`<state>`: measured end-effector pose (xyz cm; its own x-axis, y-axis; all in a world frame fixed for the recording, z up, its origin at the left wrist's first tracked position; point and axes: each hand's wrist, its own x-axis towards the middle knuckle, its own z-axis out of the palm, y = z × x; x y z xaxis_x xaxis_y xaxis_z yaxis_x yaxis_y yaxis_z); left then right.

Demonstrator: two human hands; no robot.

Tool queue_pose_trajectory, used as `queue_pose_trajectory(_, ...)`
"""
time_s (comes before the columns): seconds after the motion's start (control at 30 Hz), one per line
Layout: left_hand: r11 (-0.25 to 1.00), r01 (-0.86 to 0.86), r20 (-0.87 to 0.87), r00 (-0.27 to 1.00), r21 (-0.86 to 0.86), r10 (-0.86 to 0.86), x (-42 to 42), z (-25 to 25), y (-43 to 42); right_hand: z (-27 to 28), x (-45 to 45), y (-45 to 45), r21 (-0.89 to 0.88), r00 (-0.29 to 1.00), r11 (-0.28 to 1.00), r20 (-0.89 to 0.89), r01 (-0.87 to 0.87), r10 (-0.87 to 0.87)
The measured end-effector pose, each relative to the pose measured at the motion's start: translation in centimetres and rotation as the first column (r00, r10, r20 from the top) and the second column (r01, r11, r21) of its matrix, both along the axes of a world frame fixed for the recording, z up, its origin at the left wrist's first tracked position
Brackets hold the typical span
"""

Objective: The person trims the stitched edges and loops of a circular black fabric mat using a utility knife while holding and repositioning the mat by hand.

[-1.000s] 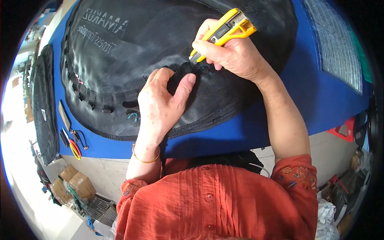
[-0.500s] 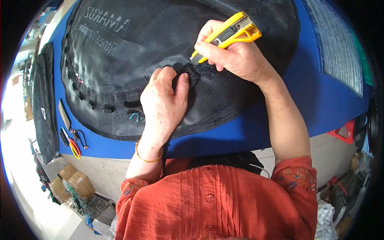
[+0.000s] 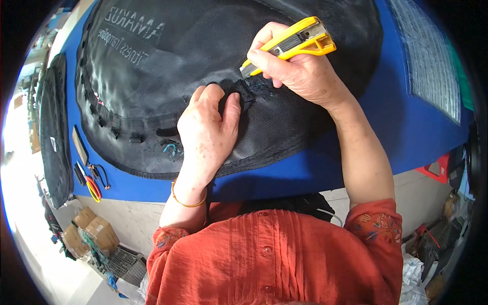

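A black mesh trampoline mat [image 3: 168, 81] with mirrored pale lettering covers much of the blue table. My right hand [image 3: 300, 71] grips a yellow utility knife [image 3: 292, 44], its blade end pointing down and left, close to the mat. Pressed on the mat, my left hand [image 3: 207, 124] has its thumb and fingers closed on a black webbing strap [image 3: 245, 95]. The blade end sits just above that strap, seemingly apart from it. Teal thread scraps [image 3: 172, 148] lie left of my left wrist, with more near the strap.
Red-and-yellow-handled scissors [image 3: 93, 188] and a dark flat bar [image 3: 80, 144] lie at the table's left edge. A rolled black mat [image 3: 55, 132] stands further left. Clear ribbed sheeting [image 3: 427, 61] covers the right side. Cardboard boxes [image 3: 99, 234] are on the floor.
My right hand and the knife have shifted very slightly, the blade end moving a little up and left from the strap. My left hand keeps its place.
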<state>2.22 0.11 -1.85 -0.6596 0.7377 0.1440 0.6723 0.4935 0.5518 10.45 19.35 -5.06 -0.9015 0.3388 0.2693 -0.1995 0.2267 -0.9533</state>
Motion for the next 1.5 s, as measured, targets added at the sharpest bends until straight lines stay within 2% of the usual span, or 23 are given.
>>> queue_pose_trajectory(0.33, 1.0, 0.003, -0.019, 1.0, -0.008, -0.003, 0.0, 0.1, -0.1, 0.5, 0.2, -0.3, -0.093, 0.999, 0.995, 0.03, -0.025, 0.028)
queue_pose_trajectory(0.4, 1.0, 0.003, -0.01, 1.0, -0.011, -0.003, 0.0, 0.1, -0.1, 0.5, 0.3, -0.3, -0.019, 0.999, 1.0, 0.03, -0.019, 0.02)
queue_pose_trajectory(0.7, 1.0, 0.015, -0.028, 1.0, -0.007, -0.015, -0.1, 0.0, -0.1, 0.1, 0.3, 0.3, 0.034, 0.998, 0.998, 0.008, -0.055, 0.054)
queue_pose_trajectory(0.93, 1.0, 0.004, -0.008, 1.0, -0.019, -0.005, -0.1, 0.2, -0.1, 0.4, 0.4, 0.4, 0.059, 0.998, 0.997, 0.023, -0.055, 0.054)
queue_pose_trajectory(1.1, 1.0, 0.004, -0.016, 1.0, -0.017, -0.005, -0.1, 0.1, -0.1, 0.8, 0.4, 0.3, 0.003, 0.997, 0.999, 0.055, -0.054, 0.054)
queue_pose_trajectory(1.17, 1.0, 0.004, -0.021, 1.0, -0.01, -0.004, -0.1, 0.1, -0.1, 0.0, 0.5, 0.5, 0.146, 0.999, 0.989, -0.009, -0.035, 0.037)
queue_pose_trajectory(1.23, 1.0, 0.004, -0.015, 1.0, -0.014, -0.004, -0.1, 0.2, -0.1, 0.1, 0.7, 0.4, 0.144, 0.999, 0.989, -0.014, -0.028, 0.03)
queue_pose_trajectory(1.3, 1.0, 0.005, -0.01, 1.0, -0.017, -0.005, -0.1, 0.1, -0.1, 0.4, 0.7, 0.5, 0.018, 0.995, 0.998, 0.082, -0.056, 0.054)
queue_pose_trajectory(1.33, 1.0, 0.008, -0.015, 1.0, -0.013, -0.008, -0.1, 0.1, -0.1, 0.7, 0.8, 0.4, 0.019, 0.995, 0.998, 0.084, -0.054, 0.052)
queue_pose_trajectory(1.4, 1.0, 0.009, -0.021, 1.0, -0.009, -0.009, -0.1, 0.0, -0.1, 1.2, 0.8, 0.1, -0.097, 0.995, 0.995, 0.091, -0.021, 0.03)
queue_pose_trajectory(1.5, 1.0, 0.007, -0.015, 1.0, -0.022, -0.007, -0.1, 0.1, -0.1, 0.5, 0.4, -0.2, -0.082, 0.999, 0.996, 0.022, -0.035, 0.037)
